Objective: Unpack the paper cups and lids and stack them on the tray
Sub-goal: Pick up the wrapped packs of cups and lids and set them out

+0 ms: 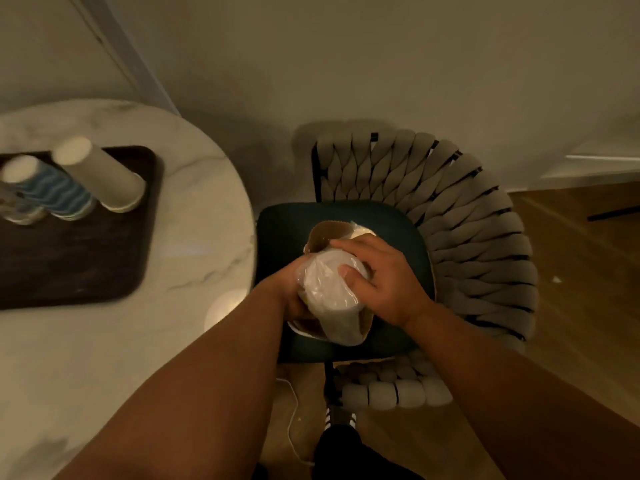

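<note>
A plastic-wrapped stack of white cups or lids (329, 296) sticks up out of a brown paper bag (325, 237) that stands on a dark chair seat. My right hand (374, 275) grips the top of the wrapped stack, thumb on the plastic. My left hand (289, 289) holds its left side, partly hidden behind the wrap. On the dark tray (69, 258) at the left stand a plain white cup stack (100, 174) and a blue wave-patterned cup stack (48, 188), both upside down.
The tray lies on a round marble table (156, 306). The bag's chair (450, 237) has a woven grey back and a dark seat. A white cable (294, 410) runs over the wooden floor near my feet. The wall is close behind.
</note>
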